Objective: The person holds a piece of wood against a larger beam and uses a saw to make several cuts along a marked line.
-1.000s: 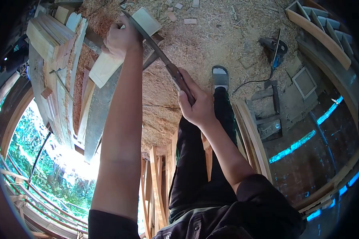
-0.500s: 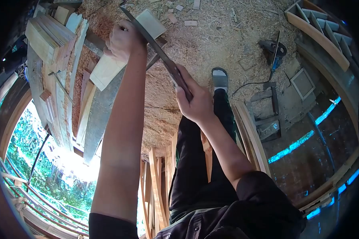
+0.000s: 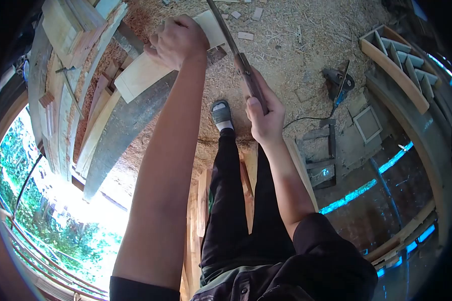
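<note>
My left hand (image 3: pixel 180 42) is closed over a pale wooden board (image 3: pixel 143 75), fingers curled around its middle. One end of the board (image 3: pixel 212 26) shows beyond my knuckles. A long, narrow-bladed tool (image 3: pixel 225 27) is in my right hand (image 3: pixel 267 113); its wooden handle (image 3: pixel 251 83) lies in my grip with the thumb along it. The blade points up and away, seen nearly edge-on, just right of the board's far end. A dark wood block (image 3: pixel 216 54) shows below that end. A grey, wide plank (image 3: pixel 128 120) lies under the near part of the board.
Stacked planks (image 3: pixel 68 30) and a hammer-like tool (image 3: pixel 71 90) are on the left. A corded power tool (image 3: pixel 339 83) sits on the shavings-covered floor (image 3: pixel 281 50) at right, near a small square frame (image 3: pixel 367 124). A curved, slatted wooden piece (image 3: pixel 394 70) stands farther right. My sandalled foot (image 3: pixel 221 113) is below.
The tool in my right hand has moved right, away from my left hand, and its blade stands more upright. My view has shifted; a sandalled foot now shows nearer the middle.
</note>
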Action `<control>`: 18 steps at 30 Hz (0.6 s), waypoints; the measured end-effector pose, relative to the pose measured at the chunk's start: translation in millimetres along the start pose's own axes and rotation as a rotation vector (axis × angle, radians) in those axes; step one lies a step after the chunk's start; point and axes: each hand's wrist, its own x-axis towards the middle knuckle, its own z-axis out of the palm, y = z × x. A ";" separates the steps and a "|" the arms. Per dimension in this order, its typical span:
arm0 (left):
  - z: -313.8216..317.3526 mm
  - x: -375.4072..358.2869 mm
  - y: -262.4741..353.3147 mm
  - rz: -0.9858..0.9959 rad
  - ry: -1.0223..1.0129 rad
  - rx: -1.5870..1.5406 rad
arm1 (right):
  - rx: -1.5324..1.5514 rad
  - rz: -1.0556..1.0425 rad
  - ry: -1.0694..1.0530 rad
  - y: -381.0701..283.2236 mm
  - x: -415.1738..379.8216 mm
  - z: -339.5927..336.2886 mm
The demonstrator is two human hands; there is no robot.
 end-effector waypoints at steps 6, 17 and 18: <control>9.1 0.4 -4.2 0.021 0.075 -0.083 | -0.016 -0.010 0.009 -0.9 18.5 19.4; 11.7 1.4 -3.1 0.048 0.111 -0.047 | -0.064 -0.021 0.007 1.5 20.2 27.5; 11.3 1.0 -3.6 0.053 0.109 -0.047 | -0.062 -0.020 0.012 1.9 19.3 27.8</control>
